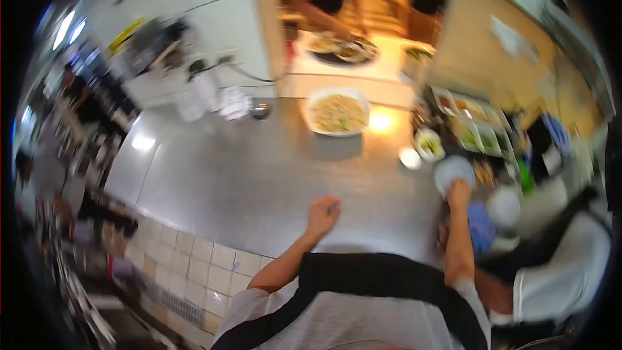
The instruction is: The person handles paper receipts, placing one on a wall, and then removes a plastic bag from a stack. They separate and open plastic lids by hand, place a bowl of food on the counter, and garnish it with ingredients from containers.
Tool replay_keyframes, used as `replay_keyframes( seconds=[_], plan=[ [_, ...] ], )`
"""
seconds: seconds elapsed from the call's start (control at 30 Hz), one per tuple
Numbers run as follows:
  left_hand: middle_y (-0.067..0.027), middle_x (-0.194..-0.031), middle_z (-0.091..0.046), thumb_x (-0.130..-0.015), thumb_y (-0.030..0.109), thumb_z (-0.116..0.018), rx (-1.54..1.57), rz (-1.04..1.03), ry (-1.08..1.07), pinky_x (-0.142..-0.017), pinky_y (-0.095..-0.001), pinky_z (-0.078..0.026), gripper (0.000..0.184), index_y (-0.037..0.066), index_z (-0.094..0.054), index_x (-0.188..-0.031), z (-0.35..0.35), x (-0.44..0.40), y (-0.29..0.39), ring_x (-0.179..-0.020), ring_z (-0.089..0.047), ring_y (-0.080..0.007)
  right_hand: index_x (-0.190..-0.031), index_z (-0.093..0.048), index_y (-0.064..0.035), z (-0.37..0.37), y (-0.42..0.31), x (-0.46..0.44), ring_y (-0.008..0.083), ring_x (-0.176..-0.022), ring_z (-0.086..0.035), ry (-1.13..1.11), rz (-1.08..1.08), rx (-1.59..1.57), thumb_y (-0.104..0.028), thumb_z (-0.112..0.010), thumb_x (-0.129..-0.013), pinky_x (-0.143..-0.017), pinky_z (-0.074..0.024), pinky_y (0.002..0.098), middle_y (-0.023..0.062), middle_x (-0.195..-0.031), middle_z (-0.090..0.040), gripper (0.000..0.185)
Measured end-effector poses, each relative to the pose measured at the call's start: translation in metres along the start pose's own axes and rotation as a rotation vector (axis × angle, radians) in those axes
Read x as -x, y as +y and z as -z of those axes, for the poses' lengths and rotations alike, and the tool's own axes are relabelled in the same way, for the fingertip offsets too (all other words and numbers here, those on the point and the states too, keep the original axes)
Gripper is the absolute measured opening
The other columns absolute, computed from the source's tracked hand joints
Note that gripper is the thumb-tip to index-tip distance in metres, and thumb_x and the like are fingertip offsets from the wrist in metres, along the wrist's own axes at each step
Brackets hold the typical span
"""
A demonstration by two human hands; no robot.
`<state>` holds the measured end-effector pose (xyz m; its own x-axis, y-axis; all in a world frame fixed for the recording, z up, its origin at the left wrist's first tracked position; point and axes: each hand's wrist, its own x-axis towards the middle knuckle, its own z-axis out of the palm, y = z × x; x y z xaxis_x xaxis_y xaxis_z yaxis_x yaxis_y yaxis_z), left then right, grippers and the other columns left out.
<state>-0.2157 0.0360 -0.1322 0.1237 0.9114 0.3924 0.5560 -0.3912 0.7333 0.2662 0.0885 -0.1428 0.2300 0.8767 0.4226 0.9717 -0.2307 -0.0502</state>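
Observation:
My left hand (pixel 323 215) is closed above the near part of the steel counter (pixel 227 175). A small dark bluish thing shows at its fingers, too blurred to name. On the right, my right hand (pixel 458 192) has its fingers closed at the near rim of a pale, round plate (pixel 453 171). Beyond that plate are a small bowl with green pieces (pixel 429 145) and a little white dish (pixel 409 158). A white square bowl of noodle-like food (pixel 337 111) stands at the back of the counter, apart from both hands.
Trays of toppings (pixel 476 113) line the right side. A co-worker's white sleeve (pixel 560 266) is close by on my right, near a blue item (pixel 481 227). Behind the pass window, another person reaches over a tray of plates (pixel 343 52). Crumpled white paper (pixel 234 102) lies back left.

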Motion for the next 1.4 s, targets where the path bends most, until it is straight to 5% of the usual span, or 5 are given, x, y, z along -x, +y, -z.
replay_keyframes(
  seconds=[0.5, 0.63, 0.93, 1.2, 1.4],
  plan=[
    [-0.0097, -0.099, -0.064, -0.088, 0.031, -0.058, 1.408, 0.801, -0.047, -0.079, -0.0309, -0.049, 0.034, 0.002, -0.063, -0.104, 0.023, 0.024, 0.071, -0.089, -0.061, -0.0180, -0.124, -0.044, -0.0079, 0.092, 0.001, 0.135, 0.0219, -0.116, -0.041, -0.413, 0.670, -0.140, -0.025, -0.041, -0.090, -0.103, -0.0284, 0.0427, 0.0096, -0.131, -0.041, 0.038],
    [-0.0083, -0.100, -0.064, -0.085, 0.017, -0.059, 0.810, 0.583, -0.010, -0.077, -0.0296, -0.049, 0.033, -0.001, -0.057, -0.113, 0.000, 0.044, 0.018, -0.082, -0.058, -0.0136, -0.128, -0.043, -0.0074, 0.063, 0.014, 0.193, 0.0256, -0.126, -0.034, -0.612, -0.388, -1.979, -0.022, -0.033, -0.093, -0.105, -0.0275, 0.0384, 0.0078, -0.139, -0.036, 0.039],
    [-0.0077, -0.093, -0.063, -0.081, 0.008, -0.066, 0.909, 0.657, -0.164, -0.073, -0.0279, -0.050, 0.030, -0.002, -0.057, -0.108, 0.031, 0.048, 0.095, -0.083, -0.059, -0.0135, -0.105, -0.056, -0.0051, 0.136, -0.227, 0.118, 0.0287, -0.091, -0.054, -0.414, 0.493, -1.039, -0.010, -0.053, -0.083, -0.077, -0.0433, 0.0367, 0.0114, -0.103, -0.055, 0.022],
    [-0.0064, -0.089, -0.064, -0.081, 0.011, -0.068, 0.776, 0.608, -0.222, -0.071, -0.0273, -0.049, 0.027, -0.001, -0.060, -0.103, 0.030, 0.032, 0.109, -0.079, -0.058, -0.0115, -0.093, -0.062, -0.0039, 0.160, -0.236, 0.118, 0.0313, -0.074, -0.063, -0.118, 0.533, -0.914, -0.006, -0.062, -0.079, -0.063, -0.0506, 0.0363, 0.0128, -0.084, -0.064, 0.014],
    [-0.0035, -0.086, -0.064, -0.081, 0.013, -0.069, 0.642, 0.507, -0.502, -0.069, -0.0250, -0.047, 0.020, 0.001, -0.063, -0.096, 0.052, 0.011, 0.095, -0.076, -0.057, -0.0096, -0.094, -0.063, -0.0018, 0.176, -0.224, 0.114, 0.0111, -0.070, -0.060, -0.799, 0.035, -1.318, -0.007, -0.064, -0.083, -0.063, -0.0483, 0.0252, 0.0037, -0.082, -0.065, 0.012]
  ],
)
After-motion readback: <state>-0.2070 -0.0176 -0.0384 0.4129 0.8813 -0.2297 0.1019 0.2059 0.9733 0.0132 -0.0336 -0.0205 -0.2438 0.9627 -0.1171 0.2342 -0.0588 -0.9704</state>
